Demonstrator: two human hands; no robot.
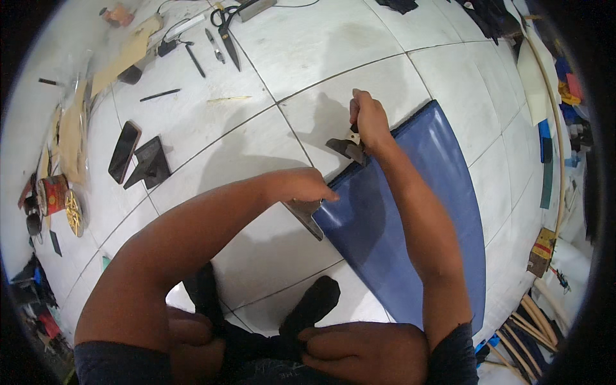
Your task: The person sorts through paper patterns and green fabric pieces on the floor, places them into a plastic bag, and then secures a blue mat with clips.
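Note:
A curved panel of smooth blue sheet material (423, 212) with a dark edge along its far left side lies on the tiled floor. My left hand (309, 186) is closed at its near left corner, the thumb on top. From under that hand sticks out a flat metal piece (306, 221), and whether it is gripped cannot be made out. My right hand (371, 122) is wrapped round a hand tool with a dark handle and a broad metal head (347, 149). That head sits at the panel's dark edge; the fingers partly hide its exact kind.
On the left lie a phone (124, 151), a dark angular metal piece (151, 164), and a tin (52, 194). Farther off are black-handled scissors (228, 38), a cutter (215, 45), and pens (195, 61). Curved rods (532, 321) lie at the right. My socked foot (312, 303) is close to the panel.

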